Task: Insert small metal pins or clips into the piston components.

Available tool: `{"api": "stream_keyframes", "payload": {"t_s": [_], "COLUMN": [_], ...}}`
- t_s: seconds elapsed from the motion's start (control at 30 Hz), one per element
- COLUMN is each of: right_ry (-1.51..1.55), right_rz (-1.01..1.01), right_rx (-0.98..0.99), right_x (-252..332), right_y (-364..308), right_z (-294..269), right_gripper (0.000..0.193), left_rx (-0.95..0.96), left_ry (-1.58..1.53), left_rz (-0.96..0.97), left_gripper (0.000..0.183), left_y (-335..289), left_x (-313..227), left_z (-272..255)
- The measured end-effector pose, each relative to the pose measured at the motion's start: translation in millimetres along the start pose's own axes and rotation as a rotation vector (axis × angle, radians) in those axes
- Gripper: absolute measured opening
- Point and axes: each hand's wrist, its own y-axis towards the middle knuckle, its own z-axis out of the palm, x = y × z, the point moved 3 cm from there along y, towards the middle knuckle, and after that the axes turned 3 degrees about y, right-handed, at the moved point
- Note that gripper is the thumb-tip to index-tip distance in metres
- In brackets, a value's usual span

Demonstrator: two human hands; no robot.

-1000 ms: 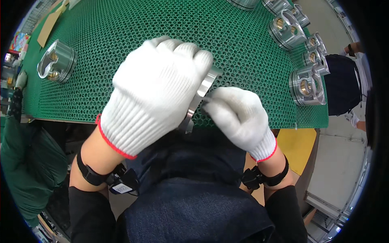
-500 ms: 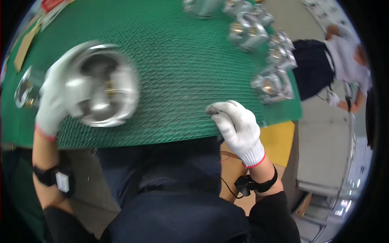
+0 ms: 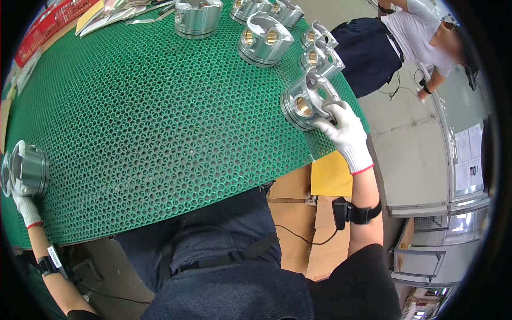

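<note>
Both my hands wear white knit gloves. At the far left edge of the table, my left hand [image 3: 24, 207] is at the lower side of a silver metal piston [image 3: 33, 169]; its fingers are mostly hidden behind the piston. Another piston [image 3: 6, 175] sits beside that one at the rim of the picture. On the right, my right hand [image 3: 346, 132] grips the near edge of a piston [image 3: 295, 108], thumb and fingers on its skirt. This piston has a brass-coloured bushing in its pin hole and stands tilted toward the others.
More pistons [image 3: 265, 40] stand at the back right of the green perforated mat [image 3: 160, 128]. One piston [image 3: 198, 20] is at the back middle. A red basket [image 3: 48, 32] and papers lie back left. Cardboard [image 3: 293, 234] is below the table; another person [image 3: 413, 26] is at right.
The large piston in my left hand has moved away to the table's left edge. My right hand has reached forward and right and taken hold of a piston. The view has shifted.
</note>
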Motion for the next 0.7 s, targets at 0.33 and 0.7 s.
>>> {"api": "stream_keyframes", "payload": {"t_s": [0.33,0.7], "right_ry": [0.076,0.541], "right_rz": [-0.101,-0.577], "right_rx": [0.084,0.088], "right_x": [90.6,258.2], "right_y": [-9.3,34.9], "right_z": [-53.3,-1.5], "right_gripper": [0.037,0.043], "left_rx": [-0.153,0.603], "left_ry": [0.371,-0.104], "left_rz": [0.352,0.599], "left_gripper": [0.053,0.064], "left_y": [-162.7,-261.4], "left_x": [-208.9,-398.2], "left_z": [31.4,245.2]}}
